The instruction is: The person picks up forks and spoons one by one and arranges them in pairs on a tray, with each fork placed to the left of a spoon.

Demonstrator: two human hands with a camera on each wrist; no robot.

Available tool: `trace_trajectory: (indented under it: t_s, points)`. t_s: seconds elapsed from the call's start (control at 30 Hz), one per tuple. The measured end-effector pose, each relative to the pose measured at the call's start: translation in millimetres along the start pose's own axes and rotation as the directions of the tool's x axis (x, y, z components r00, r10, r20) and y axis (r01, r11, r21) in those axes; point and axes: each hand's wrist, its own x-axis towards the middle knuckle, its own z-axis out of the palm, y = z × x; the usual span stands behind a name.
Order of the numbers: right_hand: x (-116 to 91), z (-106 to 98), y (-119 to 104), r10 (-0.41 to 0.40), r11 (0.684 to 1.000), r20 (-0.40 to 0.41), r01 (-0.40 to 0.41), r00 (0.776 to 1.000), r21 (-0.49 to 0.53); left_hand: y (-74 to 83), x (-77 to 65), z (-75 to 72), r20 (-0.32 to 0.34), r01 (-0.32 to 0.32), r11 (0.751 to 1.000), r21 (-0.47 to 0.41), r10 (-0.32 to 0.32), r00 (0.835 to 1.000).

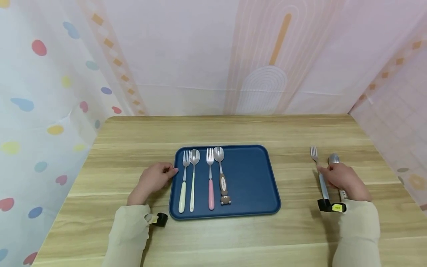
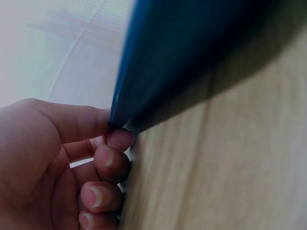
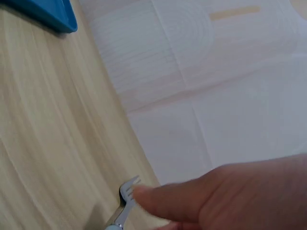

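Observation:
My left hand pinches the left rim of a dark blue tray, thumb above and index finger below in the left wrist view. On the tray lie a fork and a spoon with pale yellow-green handles, a pink-handled fork and a spoon with a brown bear handle. At the right, my right hand is over a fork with a pale blue-grey handle and a spoon. Its thumb is extended close over the fork; the other fingers are mostly hidden.
The wooden table extends around the tray. A patterned cloth hangs along its back edge and both sides. Dark wrist cameras sit by both cuffs, the right one overlapping the fork's handle end in the head view.

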Motion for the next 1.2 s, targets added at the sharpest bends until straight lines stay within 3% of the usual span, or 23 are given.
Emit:
trace_trajectory:
  t_s: [0.13, 0.37, 0.6, 1.03, 1.2]
  points:
    - [0, 1, 2, 0.038, 0.999, 0.037, -0.038, 0.999, 0.021, -1.4, -0.8, 0.2, -0.004, -0.005, 1.000, -0.004, 0.005, 1.000]
    - [0, 1, 7, 0.031, 0.999, 0.055, -0.030, 0.998, -0.036, -2.7, -0.6, 0.5, -0.011, -0.011, 1.000, 0.000, 0.011, 1.000]
    - [1, 2, 11, 0.058, 0.998, 0.101, -0.056, 0.993, -0.024, -2.8, 0.7, 0.5, -0.011, -0.017, 1.000, -0.004, 0.017, 1.000]
    - [8, 10, 8, 0.046, 0.997, 0.084, -0.040, 0.995, -0.065, -2.9, 0.1, 0.8, -0.010, -0.022, 1.000, -0.009, 0.022, 1.000]
    - [7, 11, 4, 0.001, 0.997, 0.071, 0.005, 0.997, -0.075, -3.2, 0.3, 1.2, -0.008, -0.019, 1.000, -0.013, 0.019, 1.000]
